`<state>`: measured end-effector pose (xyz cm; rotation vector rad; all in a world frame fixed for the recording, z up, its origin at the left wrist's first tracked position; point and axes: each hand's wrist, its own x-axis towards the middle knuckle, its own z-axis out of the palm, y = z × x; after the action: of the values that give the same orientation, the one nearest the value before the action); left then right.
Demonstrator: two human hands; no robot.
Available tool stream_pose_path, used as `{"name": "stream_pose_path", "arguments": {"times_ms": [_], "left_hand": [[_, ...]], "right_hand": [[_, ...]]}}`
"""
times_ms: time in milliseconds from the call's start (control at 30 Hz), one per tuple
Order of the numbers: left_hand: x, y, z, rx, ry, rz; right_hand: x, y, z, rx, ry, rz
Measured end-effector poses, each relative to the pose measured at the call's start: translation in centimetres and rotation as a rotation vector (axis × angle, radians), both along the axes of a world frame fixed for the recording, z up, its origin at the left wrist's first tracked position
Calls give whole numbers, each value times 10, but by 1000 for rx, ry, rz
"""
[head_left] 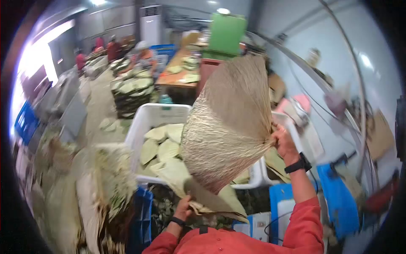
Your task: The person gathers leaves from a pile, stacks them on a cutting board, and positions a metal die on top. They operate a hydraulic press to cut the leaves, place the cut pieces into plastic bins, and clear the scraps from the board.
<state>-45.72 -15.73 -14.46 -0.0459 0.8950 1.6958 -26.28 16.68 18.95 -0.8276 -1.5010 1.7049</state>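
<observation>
My right hand [283, 143] is closed on the gathered corner of a large, wrinkled, fan-shaped dried leaf [226, 122], much like a folded lotus leaf, raised in front of me. Lower down, my left hand [183, 209] grips the edge of a paler leaf [215, 199] that lies slanted below the large one. Behind them stands a white plastic bin [141, 127] holding several pale green leaf pieces [167, 150]. The large leaf covers part of this bin. More leaf shows in a second white bin [292, 127] by my right wrist.
A tall stack of leaves [95, 190] rises at my left beside a blue crate [144, 216]. A blue-and-white machine or box [258, 224] is close to my front right. Further back are a leaf pile [133, 93], an orange-topped table [173, 70], a green bin [227, 34] and several people.
</observation>
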Motion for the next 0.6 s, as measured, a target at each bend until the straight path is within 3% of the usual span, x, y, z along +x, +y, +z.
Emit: {"name": "stream_pose_path", "arguments": {"times_ms": [67, 100, 133, 233, 333, 433, 467, 533, 567, 600], "left_hand": [[-6, 16, -1, 17, 4, -4], [-12, 25, 24, 29, -87, -25], [-24, 31, 12, 61, -107, -73], [-39, 50, 33, 113, -148, -163], [-43, 73, 52, 109, -117, -108], [-52, 90, 49, -68, -126, -84], [-44, 89, 50, 62, 523, -111], [-54, 102, 13, 143, 1311, -164], [-53, 111, 21, 259, 1025, -180], [-71, 126, -4, 237, 1058, -203]], "right_hand": [[91, -11, -35, 15, -2, -181], [139, -20, -52, -29, -13, -205], [187, -30, -69, -74, -22, -229], [290, -89, -59, 17, -84, -408], [398, -142, -73, -90, 61, -594], [435, -217, -59, -51, 83, -824], [457, -240, -59, -38, 71, -834], [461, -299, -37, -26, -11, -1049], [461, -322, -29, 0, -7, -1149], [462, -344, -16, -38, 59, -1140]]}}
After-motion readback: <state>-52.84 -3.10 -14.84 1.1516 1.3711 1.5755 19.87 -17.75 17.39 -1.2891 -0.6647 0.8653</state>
